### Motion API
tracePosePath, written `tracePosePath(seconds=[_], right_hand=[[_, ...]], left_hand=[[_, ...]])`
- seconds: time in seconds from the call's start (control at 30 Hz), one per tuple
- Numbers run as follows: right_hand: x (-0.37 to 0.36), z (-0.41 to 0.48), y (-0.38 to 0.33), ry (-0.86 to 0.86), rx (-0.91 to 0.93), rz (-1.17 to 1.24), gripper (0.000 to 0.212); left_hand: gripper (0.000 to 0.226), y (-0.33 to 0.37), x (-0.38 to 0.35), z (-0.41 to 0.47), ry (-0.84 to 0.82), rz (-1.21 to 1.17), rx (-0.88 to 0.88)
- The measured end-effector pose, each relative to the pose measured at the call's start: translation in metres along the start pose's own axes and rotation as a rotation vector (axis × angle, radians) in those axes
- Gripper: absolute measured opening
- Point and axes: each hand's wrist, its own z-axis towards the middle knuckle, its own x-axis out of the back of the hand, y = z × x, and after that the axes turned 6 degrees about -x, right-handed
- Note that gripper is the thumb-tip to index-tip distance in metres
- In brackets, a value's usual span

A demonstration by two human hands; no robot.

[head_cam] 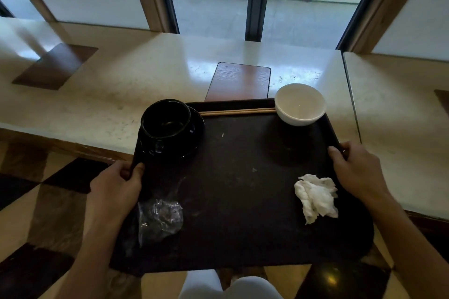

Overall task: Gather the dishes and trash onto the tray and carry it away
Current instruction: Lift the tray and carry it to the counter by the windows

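Window-side pale counter [145, 85], checkered floor below.
Left hand [116, 187] and right hand [354, 167] each clamp a side rim of the dark tray [243, 189], carrying black cup [166, 119], white bowl [300, 103], chopsticks [237, 111], crumpled napkin [315, 198], plastic wrapper [159, 219].

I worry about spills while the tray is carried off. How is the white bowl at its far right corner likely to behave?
The white bowl looks glazed and smooth on a small foot, so it may slide on the flat tray. It appears empty, so probably light. It sits by the far rim, and nothing else blocks it; tilting could shift it.
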Motion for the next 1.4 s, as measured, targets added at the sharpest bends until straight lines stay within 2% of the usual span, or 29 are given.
tracePosePath(seconds=[0.1,0.53,0.7,0.97,1.4], right_hand=[[-0.015,0.021,-0.014,0.037,-0.026,0.004,0.029],[-0.107,0.112,-0.079,0.181,-0.183,0.074,0.019],[-0.146,0.141,-0.084,0.23,-0.255,0.102,0.016],[-0.195,0.185,-0.059,0.265,-0.34,0.106,0.016],[-0.228,0.235,-0.015,0.192,-0.402,0.043,0.026]], left_hand=[[0.019,0.001,-0.014,0.043,0.001,0.008,-0.008],[0.016,-0.007,-0.093,0.24,0.025,-0.024,-0.281],[0.013,-0.019,-0.139,0.288,-0.013,-0.056,-0.28],[0.013,-0.034,-0.21,0.322,-0.115,-0.073,-0.23],[0.02,-0.027,-0.276,0.329,-0.168,0.016,-0.155]])
